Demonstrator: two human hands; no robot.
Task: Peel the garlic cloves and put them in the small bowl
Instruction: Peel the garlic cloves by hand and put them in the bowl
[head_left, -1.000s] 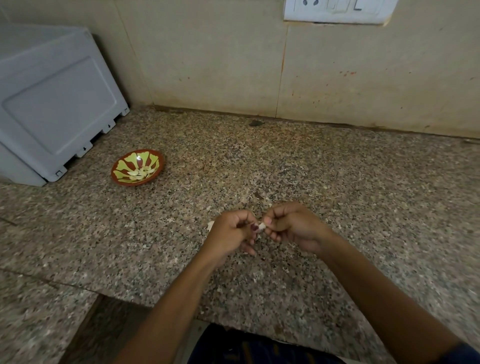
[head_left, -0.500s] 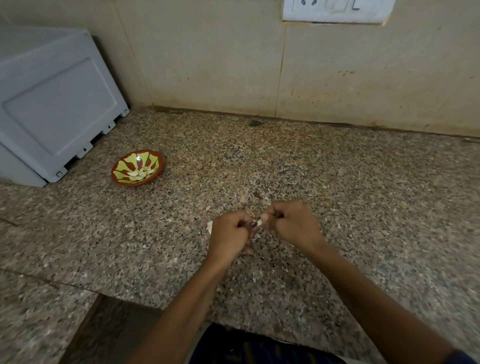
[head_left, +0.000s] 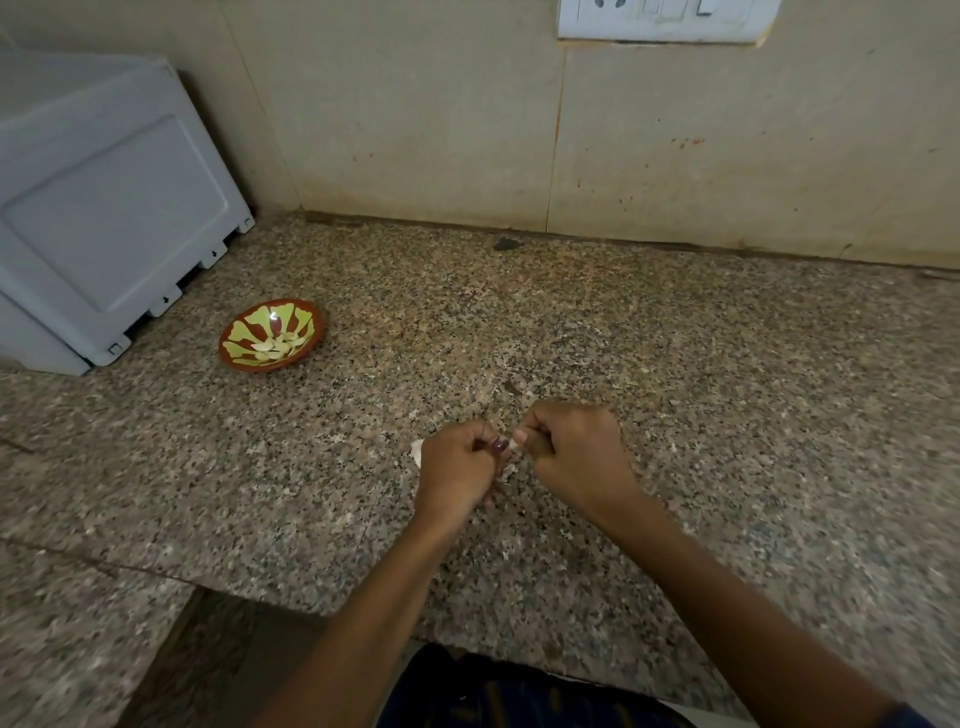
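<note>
Garlic clove (head_left: 511, 443), a pale sliver, sits pinched between the curled fingertips of the left hand (head_left: 457, 465) and the right hand (head_left: 571, 452), both fists close together above the speckled counter (head_left: 675, 364). Well left of the hands and farther back, the small bowl (head_left: 270, 335) holds peeled cloves (head_left: 275, 347) beside a grey appliance (head_left: 104, 208).

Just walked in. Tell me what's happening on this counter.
A person is peeling garlic over the granite counter. The left hand and right hand pinch one small clove between them. A scrap of skin lies beside the left hand. The small bowl, off to the left, already holds several peeled cloves.
</note>
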